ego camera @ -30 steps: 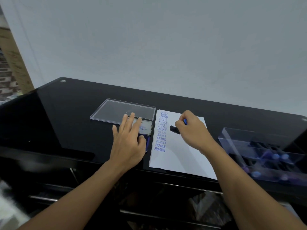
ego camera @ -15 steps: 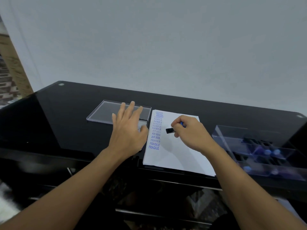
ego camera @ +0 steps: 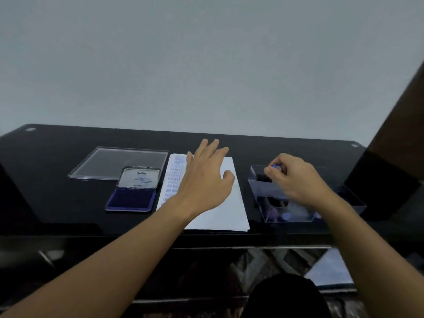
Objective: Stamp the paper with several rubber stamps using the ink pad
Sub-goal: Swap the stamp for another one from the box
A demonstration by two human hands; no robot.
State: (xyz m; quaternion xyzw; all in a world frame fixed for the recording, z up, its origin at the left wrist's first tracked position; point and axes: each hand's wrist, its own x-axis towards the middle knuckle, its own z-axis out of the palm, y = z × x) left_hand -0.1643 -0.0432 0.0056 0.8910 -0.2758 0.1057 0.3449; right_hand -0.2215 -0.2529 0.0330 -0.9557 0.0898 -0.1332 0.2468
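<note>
Now, the left hand (ego camera: 206, 177) lies open over the white sheet of paper (ego camera: 220, 210), fingers straight and spread and pointing toward the far edge of the black glossy desk (ego camera: 57, 198); whether the palm presses on the sheet or hovers just above it cannot be told. The paper sits in the middle of the desk, its near end at the near edge, with a column of blue stamped words (ego camera: 174, 180) running down its left side, partly hidden by the wrist. The right hand (ego camera: 296, 180) is curled, thumb and fingers pinching a small rubber stamp with a blue knob (ego camera: 277, 167), held over the far end of the clear plastic storage box (ego camera: 259, 191). That box stands just right of the paper, toward the right edge of the desk, and holds more stamps with blue and purple knobs (ego camera: 285, 216) at its near end. Just left of the paper lies the open blue ink pad (ego camera: 132, 199), its silver metal lid (ego camera: 138, 177) tilted up at the far side. Behind it, toward the far left corner, a flat clear plastic cover (ego camera: 119, 161) rests on the desk, its near right corner hidden behind the metal lid.
</note>
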